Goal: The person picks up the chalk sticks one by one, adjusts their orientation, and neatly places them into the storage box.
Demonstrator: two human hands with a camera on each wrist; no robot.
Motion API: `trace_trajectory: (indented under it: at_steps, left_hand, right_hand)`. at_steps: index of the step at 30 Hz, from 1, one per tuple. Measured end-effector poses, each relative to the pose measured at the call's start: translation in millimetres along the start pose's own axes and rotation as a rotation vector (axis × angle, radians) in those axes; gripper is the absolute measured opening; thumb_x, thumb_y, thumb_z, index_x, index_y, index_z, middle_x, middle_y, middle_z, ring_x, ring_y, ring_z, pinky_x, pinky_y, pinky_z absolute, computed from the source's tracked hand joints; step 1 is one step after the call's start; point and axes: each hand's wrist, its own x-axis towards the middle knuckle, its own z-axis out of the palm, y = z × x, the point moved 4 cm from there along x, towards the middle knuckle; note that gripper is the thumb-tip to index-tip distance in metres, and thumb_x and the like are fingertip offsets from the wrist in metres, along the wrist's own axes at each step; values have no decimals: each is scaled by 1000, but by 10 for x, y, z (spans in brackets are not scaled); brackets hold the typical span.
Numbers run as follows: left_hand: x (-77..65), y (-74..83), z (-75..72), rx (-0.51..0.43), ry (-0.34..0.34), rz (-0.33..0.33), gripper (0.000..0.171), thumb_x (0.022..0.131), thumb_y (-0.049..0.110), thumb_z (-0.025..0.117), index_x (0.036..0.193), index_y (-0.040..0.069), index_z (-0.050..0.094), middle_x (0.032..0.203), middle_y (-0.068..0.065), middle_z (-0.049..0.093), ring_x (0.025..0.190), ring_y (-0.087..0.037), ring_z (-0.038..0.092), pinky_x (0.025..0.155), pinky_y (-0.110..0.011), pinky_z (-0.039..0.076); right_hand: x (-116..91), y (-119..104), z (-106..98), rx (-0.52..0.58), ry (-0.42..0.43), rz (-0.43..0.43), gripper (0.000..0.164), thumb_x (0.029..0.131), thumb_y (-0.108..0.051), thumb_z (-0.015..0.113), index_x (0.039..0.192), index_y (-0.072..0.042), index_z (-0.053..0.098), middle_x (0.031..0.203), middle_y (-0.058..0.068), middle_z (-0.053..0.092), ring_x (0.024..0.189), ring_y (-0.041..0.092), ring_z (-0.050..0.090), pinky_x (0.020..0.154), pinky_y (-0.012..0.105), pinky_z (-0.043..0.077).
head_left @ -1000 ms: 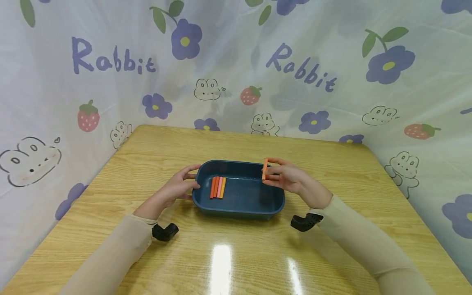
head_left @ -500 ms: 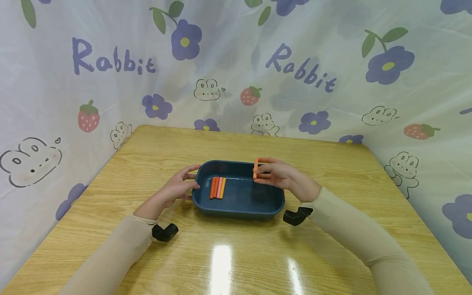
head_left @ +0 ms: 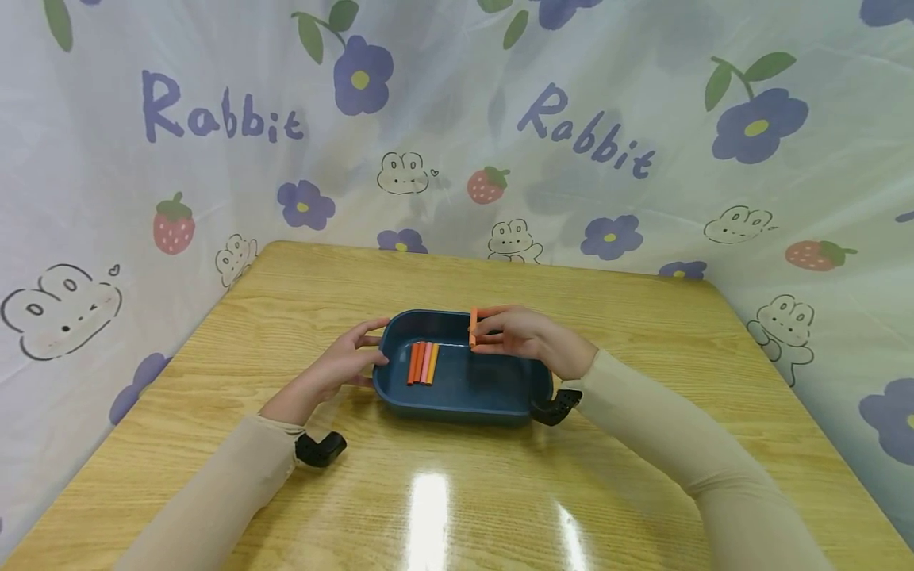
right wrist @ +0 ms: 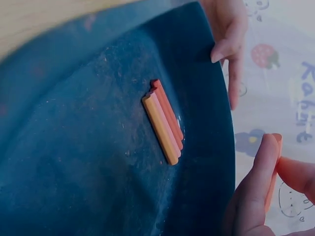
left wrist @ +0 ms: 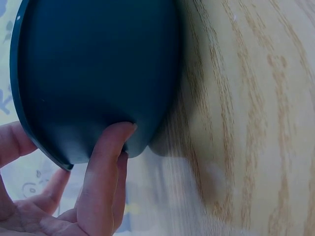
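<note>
A dark blue tray (head_left: pixel 493 388) with rounded corners and raised sides stands on the table. At its left end my left hand (head_left: pixel 346 363) grips the wall, fingers spread around the rim, as the left wrist view (left wrist: pixel 101 182) also shows. Over the tray's far side, my right hand (head_left: pixel 531 333) pinches an orange crayon-like stick (head_left: pixel 474 327) between thumb and fingertips, upright in the head view. Several similar sticks (head_left: pixel 423 363), in red-orange, pink and yellow-orange, lie side by side on the tray floor toward the left. The right wrist view shows that row (right wrist: pixel 165 125) close to the end wall.
The wood-grain table (head_left: pixel 343 507) runs out in front of the tray and to both sides. Behind it hangs a white curtain (head_left: pixel 443 95) printed with rabbits, flowers and strawberries. A black wrist mount (head_left: pixel 557 407) on the right sleeve overlaps the tray's near right corner.
My right hand has moved left over the tray, carrying the orange crayon-like stick toward the row. The left hand, the tray and the lying sticks have stayed in place.
</note>
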Motion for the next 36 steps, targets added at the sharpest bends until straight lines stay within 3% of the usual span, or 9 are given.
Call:
trace_trajectory:
  at_steps: [13, 15, 19, 21, 31, 36]
  left_hand:
    - [-7, 13, -5, -2, -3, 7, 66, 88, -1, 50, 148, 12, 25, 139, -26, 30, 109, -40, 51, 71, -44, 54]
    - [-10, 14, -3, -2, -3, 7, 66, 88, -1, 51, 148, 12, 25, 139, -26, 31, 108, -40, 52, 71, -43, 54]
    - [-10, 13, 6, -12, -6, 2, 67, 88, -2, 51, 148, 12, 25, 139, -26, 30, 108, -40, 52, 70, -43, 54]
    - [-9, 14, 11, -14, -8, 0, 66, 88, -2, 50, 148, 12, 24, 140, -26, 30, 109, -41, 51, 70, -43, 55]
    - [-16, 27, 14, -14, -20, 12, 66, 89, -2, 51, 148, 12, 24, 140, -26, 30, 108, -41, 52, 70, -42, 55]
    - [-12, 17, 12, -8, -21, 10, 66, 89, -1, 51, 148, 13, 25, 139, -25, 31, 106, -39, 53, 70, -42, 55]
  right_hand:
    - [198, 10, 144, -74, -55, 57, 60, 92, 5, 49, 145, 1, 23, 135, 18, 36, 117, 32, 46, 92, 36, 46]
    - [227, 20, 165, -85, -74, 68, 45, 92, 5, 49, 135, 5, 37, 128, 17, 41, 111, 30, 49, 91, 36, 46]
    - [286, 51, 198, -90, -111, 98, 12, 92, 6, 48, 102, 5, 55, 107, 15, 49, 96, 26, 54, 92, 36, 46]
    - [317, 67, 203, -92, -114, 110, 9, 92, 7, 48, 94, 3, 56, 100, 14, 51, 91, 25, 56, 91, 37, 46]
    - [508, 202, 231, -149, -83, 183, 11, 91, 9, 48, 95, 8, 58, 102, 18, 50, 90, 27, 53, 89, 38, 48]
    - [578, 300, 239, -191, -73, 247, 17, 90, 10, 48, 106, 12, 55, 107, 21, 48, 93, 29, 54, 87, 36, 49]
